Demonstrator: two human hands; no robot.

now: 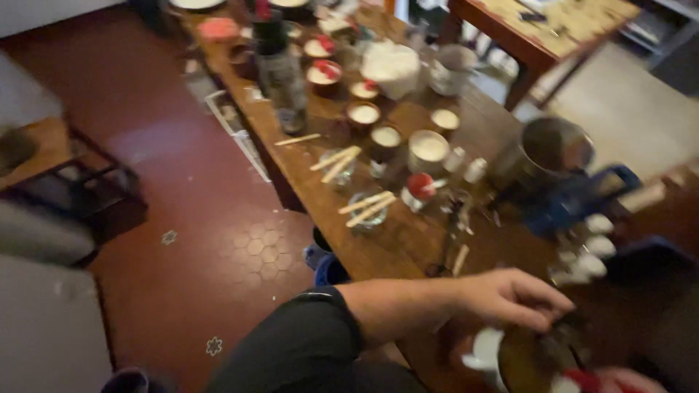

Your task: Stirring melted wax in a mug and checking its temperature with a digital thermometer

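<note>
My left hand (510, 297) reaches in from the lower left in a dark sleeve. Its fingers are drawn together and point down over the rim of a round vessel (535, 362) holding dark yellowish liquid at the bottom edge. A white piece (484, 351) sticks out of the vessel's left side. Only a sliver of my right hand (630, 380) shows in the bottom right corner, next to something red (580, 380). Blur hides whether either hand grips anything.
A long wooden table (408, 244) carries several small jars of pale wax (428, 149), glasses with wooden sticks laid across (368, 206), a dark bottle (280, 69), a metal pot (550, 149) and a blue-handled thing (582, 196). Red tiled floor (189, 218) lies left.
</note>
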